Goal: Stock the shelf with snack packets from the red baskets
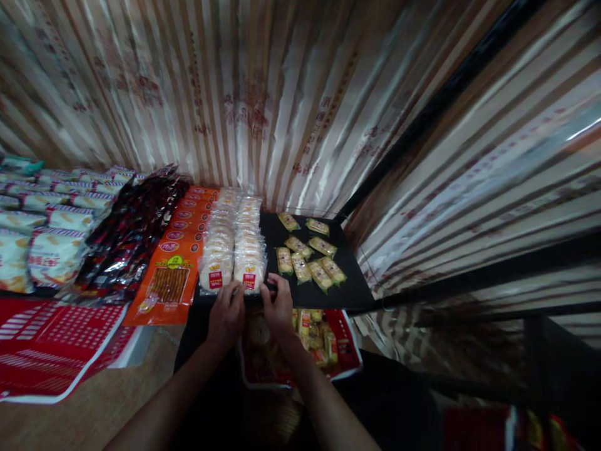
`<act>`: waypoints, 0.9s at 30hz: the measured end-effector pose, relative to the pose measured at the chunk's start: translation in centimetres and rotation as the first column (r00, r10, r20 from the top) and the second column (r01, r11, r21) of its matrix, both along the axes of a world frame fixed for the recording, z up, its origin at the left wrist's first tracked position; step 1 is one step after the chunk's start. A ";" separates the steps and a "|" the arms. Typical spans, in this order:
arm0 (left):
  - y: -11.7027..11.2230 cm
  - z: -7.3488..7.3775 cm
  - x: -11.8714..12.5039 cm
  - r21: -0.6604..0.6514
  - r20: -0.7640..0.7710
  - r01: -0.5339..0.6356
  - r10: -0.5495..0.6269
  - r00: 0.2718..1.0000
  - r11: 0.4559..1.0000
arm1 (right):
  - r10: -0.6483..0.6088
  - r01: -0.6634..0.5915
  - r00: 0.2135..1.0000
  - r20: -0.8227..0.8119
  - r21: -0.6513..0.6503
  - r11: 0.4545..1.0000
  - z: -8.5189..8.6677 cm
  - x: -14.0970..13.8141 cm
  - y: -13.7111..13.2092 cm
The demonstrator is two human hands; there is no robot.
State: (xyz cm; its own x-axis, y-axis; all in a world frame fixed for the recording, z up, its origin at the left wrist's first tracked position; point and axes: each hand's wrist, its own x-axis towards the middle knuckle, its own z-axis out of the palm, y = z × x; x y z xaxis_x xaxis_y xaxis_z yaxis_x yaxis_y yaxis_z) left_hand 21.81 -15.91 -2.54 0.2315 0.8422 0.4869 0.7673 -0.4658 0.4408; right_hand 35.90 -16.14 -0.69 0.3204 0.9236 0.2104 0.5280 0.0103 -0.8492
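Two rows of round rice crackers in clear packets lie overlapping on the black shelf. At the front of the right row is a rice cracker packet (249, 273) with a red label. My left hand (228, 315) is closed at its lower left edge, fingertips against the wrapper. My right hand (278, 308) grips by its lower right corner, thumb near the wrapper and fingers bent. A matching packet (216, 273) fronts the left row. To the right, several small yellow wrapped cakes (301, 267) are spread on the shelf (350, 275).
A red basket (348, 351) holding yellow packets sits below my hands. Orange snack packs (164, 275), dark shiny packets (126, 232) and white snack bags (59, 250) line the left. Another red basket (61, 344) stands lower left. Black frame bars (422, 119) and plastic sheeting (263, 94) enclose the shelf.
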 end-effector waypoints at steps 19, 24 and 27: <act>-6.6 -6.9 6.7 -0.579 -0.338 -0.045 -0.190 0.922 0.814 | 0.274 -0.214 0.961 0.043 -0.517 0.829 -8.6 4.2 -7.5; -7.0 -7.0 6.5 -0.542 -0.340 -0.050 -0.165 0.926 0.839 | 0.220 -0.180 0.975 0.027 -0.481 0.858 -9.3 4.3 -7.5; -7.4 -6.6 6.0 -0.530 -0.321 -0.034 -0.163 0.933 0.847 | 0.208 -0.175 0.978 0.019 -0.470 0.865 -8.9 4.9 -7.6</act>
State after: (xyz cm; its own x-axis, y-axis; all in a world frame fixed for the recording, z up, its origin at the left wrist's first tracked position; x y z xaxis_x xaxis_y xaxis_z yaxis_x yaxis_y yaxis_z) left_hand 27.86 -23.31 -9.16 0.3620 0.9218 -0.1386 0.8897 -0.2973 0.3465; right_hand 40.78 -23.77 -9.63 0.1277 0.9617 -0.2427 0.6114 -0.2690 -0.7442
